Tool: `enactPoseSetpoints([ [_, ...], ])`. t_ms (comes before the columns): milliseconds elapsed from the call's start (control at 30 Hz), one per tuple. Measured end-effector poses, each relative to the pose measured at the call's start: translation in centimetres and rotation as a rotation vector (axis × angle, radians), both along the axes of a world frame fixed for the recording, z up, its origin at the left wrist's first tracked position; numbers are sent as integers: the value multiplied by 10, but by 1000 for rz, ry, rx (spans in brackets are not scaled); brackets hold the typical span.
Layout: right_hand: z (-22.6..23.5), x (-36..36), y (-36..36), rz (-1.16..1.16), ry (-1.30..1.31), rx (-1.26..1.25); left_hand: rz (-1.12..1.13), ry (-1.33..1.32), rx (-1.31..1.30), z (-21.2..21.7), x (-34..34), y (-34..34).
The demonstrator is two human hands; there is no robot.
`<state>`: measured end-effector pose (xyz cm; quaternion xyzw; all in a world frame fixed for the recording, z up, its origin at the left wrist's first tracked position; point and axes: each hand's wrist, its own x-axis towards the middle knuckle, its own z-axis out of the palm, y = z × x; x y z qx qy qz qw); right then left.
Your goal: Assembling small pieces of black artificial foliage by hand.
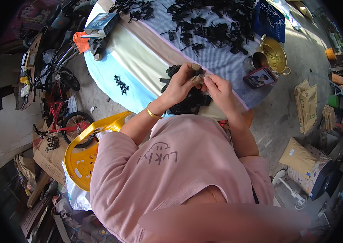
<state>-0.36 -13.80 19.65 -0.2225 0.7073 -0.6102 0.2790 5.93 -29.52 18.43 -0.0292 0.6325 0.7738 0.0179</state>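
Over the near edge of the cloth-covered table (139,48), my hands meet with fingertips pinched together. My left hand (180,85) has tan wraps on its finger and thumb tips. Close against it, my right hand (219,89) pinches thumb to forefinger. Whatever sits between the fingertips is small and mostly hidden; I cannot make out its kind. Just below and behind both hands lies a heap of black plastic parts (187,104). A small cluster of black pieces (121,84) rests on the light blue cloth at the left.
Many black parts (208,30) spread across the far table. At the right stand a blue basket (269,20), a gold-coloured pot (265,43) with small pieces, a metal cup (255,61) and a framed screen (259,77). A yellow chair (73,162) and red bicycle (60,115) are at left.
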Motion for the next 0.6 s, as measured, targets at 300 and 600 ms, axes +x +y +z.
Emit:
enactPoseSetpoints([
  [300,16,5,-1,-10,151,40,136,84,-104,9,8,8],
  [600,2,3,8,53,-194,-9,159,283,-626,6,7,8],
])
